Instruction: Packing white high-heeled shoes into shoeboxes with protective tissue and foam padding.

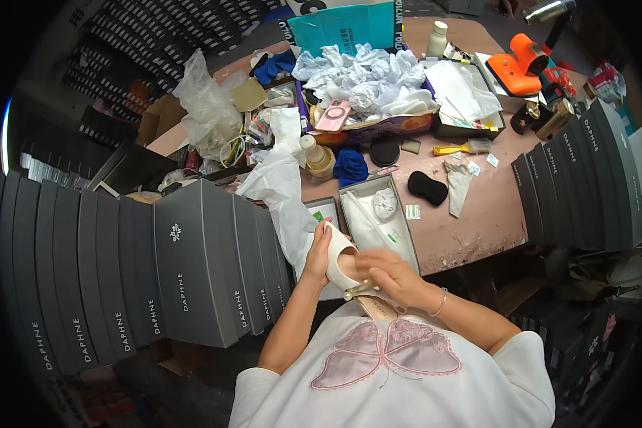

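Observation:
Close to my chest, my left hand [318, 258] is wrapped around the front of a cream-white shoe [340, 268]. The shoe points away from me and is tilted. Its beige insole shows toward the heel, and a strap with pearl-like beads crosses near the opening. Over that opening lies my right hand [396, 277], fingers stretched out and slightly blurred, thumb apart; whether the fingertips touch the lining is hidden. Just beyond is an open grey shoebox [411, 241] holding white wrapping and a crumpled paper ball [385, 203]. White tissue paper [277, 187] hangs beside my left hand.
Stacked dark grey shoeboxes [192, 264] rise on the left, with more boxes [581, 171] on the right. On the pink table [471, 239] are a black sponge [427, 187], a yellow-handled brush [462, 148] and a bottle [317, 158]. A carton of crumpled paper [367, 78] stands behind.

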`<state>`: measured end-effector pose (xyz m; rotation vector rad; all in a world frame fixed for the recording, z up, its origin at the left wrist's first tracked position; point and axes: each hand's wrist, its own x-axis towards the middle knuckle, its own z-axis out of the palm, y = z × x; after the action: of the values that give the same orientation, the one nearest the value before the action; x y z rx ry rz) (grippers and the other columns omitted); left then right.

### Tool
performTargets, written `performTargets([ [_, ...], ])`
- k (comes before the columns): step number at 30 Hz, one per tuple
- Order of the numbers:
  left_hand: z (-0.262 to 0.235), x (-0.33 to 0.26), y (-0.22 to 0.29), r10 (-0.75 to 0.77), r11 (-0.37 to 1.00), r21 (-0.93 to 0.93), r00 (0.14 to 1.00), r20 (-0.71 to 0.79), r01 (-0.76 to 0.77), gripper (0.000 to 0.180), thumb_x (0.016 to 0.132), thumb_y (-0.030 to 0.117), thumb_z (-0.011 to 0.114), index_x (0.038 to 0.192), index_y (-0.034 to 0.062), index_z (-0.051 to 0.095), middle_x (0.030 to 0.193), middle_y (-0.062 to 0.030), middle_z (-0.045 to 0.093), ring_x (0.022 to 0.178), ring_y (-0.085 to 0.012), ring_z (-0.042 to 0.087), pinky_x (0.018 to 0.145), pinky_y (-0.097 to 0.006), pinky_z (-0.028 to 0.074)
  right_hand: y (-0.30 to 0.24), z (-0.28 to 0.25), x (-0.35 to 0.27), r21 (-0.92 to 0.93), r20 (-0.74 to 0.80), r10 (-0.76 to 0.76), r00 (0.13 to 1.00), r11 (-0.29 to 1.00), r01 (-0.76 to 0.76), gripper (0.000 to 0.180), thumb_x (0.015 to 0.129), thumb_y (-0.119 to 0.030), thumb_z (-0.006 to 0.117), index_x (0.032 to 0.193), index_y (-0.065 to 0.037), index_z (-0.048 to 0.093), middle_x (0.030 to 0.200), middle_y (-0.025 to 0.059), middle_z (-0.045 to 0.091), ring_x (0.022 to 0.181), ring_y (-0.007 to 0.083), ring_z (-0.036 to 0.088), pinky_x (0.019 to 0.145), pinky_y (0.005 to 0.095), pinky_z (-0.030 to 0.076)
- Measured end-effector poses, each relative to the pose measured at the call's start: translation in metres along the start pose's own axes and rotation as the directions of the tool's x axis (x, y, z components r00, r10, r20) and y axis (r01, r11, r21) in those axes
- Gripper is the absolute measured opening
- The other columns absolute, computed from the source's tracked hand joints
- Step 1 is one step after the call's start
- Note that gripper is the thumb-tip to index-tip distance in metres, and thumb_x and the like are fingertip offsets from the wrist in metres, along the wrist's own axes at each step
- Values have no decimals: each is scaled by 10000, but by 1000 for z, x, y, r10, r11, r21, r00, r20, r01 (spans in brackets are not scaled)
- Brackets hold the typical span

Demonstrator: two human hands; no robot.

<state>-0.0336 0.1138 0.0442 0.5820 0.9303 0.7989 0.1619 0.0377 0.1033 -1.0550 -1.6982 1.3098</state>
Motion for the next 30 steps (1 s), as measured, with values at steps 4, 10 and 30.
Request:
performTargets([
  [4,7,8,2,17,999,32,1000,18,-17,400,1011,323,370,1368,152,313,1051,-100,560,914,-181,584,771,-316,501,15,-13,19,-209,221,41,974,978,6,467,964,-326,385,1213,26,564,1455,267,259,1372,417,177,1110,460,163],
  [10,15,21,-6,8,1000,19,1000,-28,-8,443,989,372,422,1357,140,335,1165,-67,484,1068,-178,498,894,-320,439,46,24,65,-303,73,274,959,922,-240,887,912,-643,293,1134,176,551,1521,267,-105,1416,424,-30,1074,630,77],
  [30,3,3,-7,85,991,108,996,-12,-83,435,1001,368,395,1363,136,328,1179,-91,509,1073,-208,537,878,-327,470,36,22,30,-166,148,55,987,986,-30,547,958,-447,375,1154,17,589,1531,229,112,1411,444,11,1101,582,75],
])
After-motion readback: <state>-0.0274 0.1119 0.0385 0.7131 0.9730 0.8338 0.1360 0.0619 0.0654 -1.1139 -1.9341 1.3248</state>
